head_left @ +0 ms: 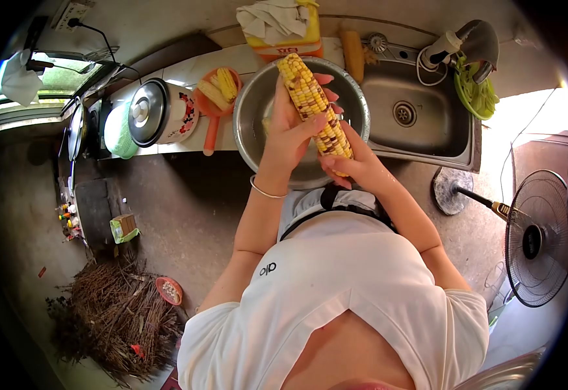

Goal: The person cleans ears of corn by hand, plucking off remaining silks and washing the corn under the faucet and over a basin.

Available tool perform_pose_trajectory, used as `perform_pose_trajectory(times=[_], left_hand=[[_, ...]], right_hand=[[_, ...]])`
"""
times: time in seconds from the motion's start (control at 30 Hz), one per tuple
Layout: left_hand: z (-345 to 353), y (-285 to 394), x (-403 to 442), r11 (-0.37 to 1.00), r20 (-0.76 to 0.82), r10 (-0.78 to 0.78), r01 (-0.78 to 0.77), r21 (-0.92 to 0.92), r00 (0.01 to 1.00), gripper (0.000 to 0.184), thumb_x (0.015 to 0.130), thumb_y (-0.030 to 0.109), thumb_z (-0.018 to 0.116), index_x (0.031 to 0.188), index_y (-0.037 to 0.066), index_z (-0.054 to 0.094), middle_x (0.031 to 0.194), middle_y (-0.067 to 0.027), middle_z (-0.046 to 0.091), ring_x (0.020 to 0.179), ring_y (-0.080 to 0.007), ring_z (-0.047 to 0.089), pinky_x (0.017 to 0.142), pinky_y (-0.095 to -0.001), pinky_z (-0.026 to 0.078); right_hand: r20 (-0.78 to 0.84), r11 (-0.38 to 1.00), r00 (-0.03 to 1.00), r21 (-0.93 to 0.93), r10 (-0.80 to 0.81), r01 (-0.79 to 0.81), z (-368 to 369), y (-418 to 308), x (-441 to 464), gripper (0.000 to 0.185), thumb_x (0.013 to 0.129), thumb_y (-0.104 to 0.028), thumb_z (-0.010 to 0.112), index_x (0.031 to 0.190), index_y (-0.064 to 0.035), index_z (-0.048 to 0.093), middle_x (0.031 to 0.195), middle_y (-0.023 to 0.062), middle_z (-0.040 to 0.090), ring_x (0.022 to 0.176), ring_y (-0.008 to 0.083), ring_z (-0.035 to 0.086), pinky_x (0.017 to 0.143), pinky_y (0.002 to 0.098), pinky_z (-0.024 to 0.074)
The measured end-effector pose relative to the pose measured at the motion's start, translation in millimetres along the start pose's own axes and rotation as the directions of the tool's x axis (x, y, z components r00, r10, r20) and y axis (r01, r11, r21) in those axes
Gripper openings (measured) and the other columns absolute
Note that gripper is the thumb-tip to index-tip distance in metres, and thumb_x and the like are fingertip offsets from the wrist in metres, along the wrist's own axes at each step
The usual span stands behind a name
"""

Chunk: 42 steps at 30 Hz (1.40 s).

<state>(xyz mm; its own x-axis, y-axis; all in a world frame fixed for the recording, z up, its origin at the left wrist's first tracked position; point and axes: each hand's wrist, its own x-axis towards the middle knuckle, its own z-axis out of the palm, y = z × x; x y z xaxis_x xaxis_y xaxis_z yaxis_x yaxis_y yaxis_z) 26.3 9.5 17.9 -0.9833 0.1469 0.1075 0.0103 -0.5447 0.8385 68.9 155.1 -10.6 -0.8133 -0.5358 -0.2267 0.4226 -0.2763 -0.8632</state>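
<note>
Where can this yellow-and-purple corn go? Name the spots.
The rectangular steel sink has a bare floor around its round metal drain, right of the large round metal basin. A narrow strip of white tiled counter shows between the white patterned pot and the red plastic colander. That side, left of the basin, is crowded.

Wears a white top [336, 266] of plain, smooth-looking fabric, with short, loose sleeves [466, 318] ending above the elbows. Opens at the neckline [351, 300] in a pointed V, with a fine seam running on from the tip. Bears small black lettering [268, 268] on the left side of the chest, three rounded letters seeming to read "alo". Carries a thin, silver-coloured bangle [270, 195] around the left wrist. Shows pale lower clothing [296, 207] beyond the hem, with a black band [381, 218] curving across the waist and a black patch [329, 196] near the middle, too unclear to identify.
</note>
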Motion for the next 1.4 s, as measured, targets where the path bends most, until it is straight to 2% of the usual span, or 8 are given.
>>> perform_pose_trajectory(times=[0.17,0.67,0.87,0.97,1.03,1.17,1.23,1.4], left_hand=[[0.2,4.8,6.7,0.986,0.016,-0.034,0.036,-0.161,0.999,0.056,0.09,0.012,0.058,0.138,0.002,0.029,0.111,-0.0149,0.054,0.093,-0.021,0.059,0.078,-0.0376,0.054],[-10.5,10.1,18.5,0.986,-0.06,-0.138,0.143,0.087,0.989,0.055,0.095,0.018,0.052,0.14,0.003,0.025,0.132,-0.0221,0.046,0.11,-0.0285,0.057,0.088,-0.0424,0.053],[-36.6,25.6,23.4,0.972,0.21,-0.134,0.086,0.219,0.969,0.052,0.099,0.025,0.045,0.141,0.004,0.024,0.13,-0.0237,0.048,0.108,-0.0316,0.058,0.088,-0.0387,0.052],[-41.5,40.2,23.1,0.98,0.126,-0.102,0.077,0.184,0.987,0.039,0.097,0.026,0.051,0.127,0.002,0.047,0.11,-0.0173,0.062,0.091,-0.0204,0.063,0.074,-0.0287,0.052],[-40.5,56.1,24.5,0.427,-0.061,-0.241,0.162,0.89,0.968,0.032,0.09,0.033,0.062,0.096,0.001,0.063,0.08,-0.0098,0.066,0.065,-0.0144,0.06,0.059,-0.0273,0.047],[-33.9,44.3,30.0,0.493,-0.008,-0.143,0.078,0.866,0.99,0.038,0.089,0.034,0.063,0.074,0.0,0.056,0.057,-0.0088,0.049,0.049,-0.0166,0.041,0.049,-0.0316,0.036],[-38.9,40.2,32.2,0.54,0.095,-0.15,0.001,0.842,0.984,0.033,0.092,0.028,0.059,0.076,0.0,0.056,0.058,-0.0045,0.049,0.052,-0.0109,0.042,0.049,-0.0275,0.035],[-37.8,32.6,37.0,0.683,0.246,-0.213,-0.036,0.73,0.946,0.023,0.096,0.018,0.053,0.083,0.0,0.056,0.06,-0.0012,0.051,0.055,-0.0053,0.043,0.051,-0.0226,0.035]], right_hand=[[-0.09,0.991,0.993,-0.117,-0.074,0.064,6.9,-0.7,4.6,0.047,0.084,-0.014,0.064,0.12,-0.0024,0.035,0.073,0.0041,0.053,0.047,0.008,0.047,0.041,0.0223,0.0343],[-0.117,0.99,0.993,-0.139,-0.022,0.005,4.7,-7.9,12.2,0.047,0.082,-0.01,0.06,0.122,-0.005,0.035,0.074,0.0038,0.052,0.045,0.0084,0.045,0.039,0.0211,0.0338],[-0.089,0.993,0.991,-0.059,0.099,-0.104,0.4,-10.6,10.9,0.054,0.082,-0.017,0.067,0.125,-0.006,0.037,0.078,0.0048,0.056,0.052,0.0078,0.049,0.044,0.0221,0.0382],[-0.163,0.987,0.98,-0.094,0.111,-0.128,11.6,-15.7,11.9,0.056,0.081,-0.02,0.068,0.125,-0.0053,0.037,0.081,0.0061,0.058,0.056,0.0099,0.053,0.048,0.0239,0.0423],[-0.338,0.939,0.941,-0.319,0.011,-0.126,20.9,-21.4,13.6,0.059,0.079,-0.023,0.069,0.124,-0.0036,0.037,0.081,0.0068,0.059,0.056,0.0129,0.054,0.051,0.0258,0.0454],[-0.274,0.651,0.861,-0.754,-0.429,0.085,16.4,-9.5,10.4,0.06,0.078,-0.025,0.07,0.123,-0.0027,0.037,0.08,0.0071,0.06,0.055,0.0146,0.054,0.053,0.027,0.0463],[-0.427,0.915,0.904,-0.364,-0.002,-0.17,25.6,-26.2,3.2,0.057,0.08,-0.022,0.068,0.124,-0.0032,0.036,0.077,0.0062,0.058,0.054,0.0124,0.052,0.05,0.0264,0.0435],[-0.439,0.972,0.897,-0.182,0.056,-0.149,36.6,-32.7,-7.4,0.05,0.083,-0.015,0.064,0.122,-0.0016,0.036,0.069,0.0033,0.052,0.049,0.0091,0.048,0.045,0.025,0.039]])
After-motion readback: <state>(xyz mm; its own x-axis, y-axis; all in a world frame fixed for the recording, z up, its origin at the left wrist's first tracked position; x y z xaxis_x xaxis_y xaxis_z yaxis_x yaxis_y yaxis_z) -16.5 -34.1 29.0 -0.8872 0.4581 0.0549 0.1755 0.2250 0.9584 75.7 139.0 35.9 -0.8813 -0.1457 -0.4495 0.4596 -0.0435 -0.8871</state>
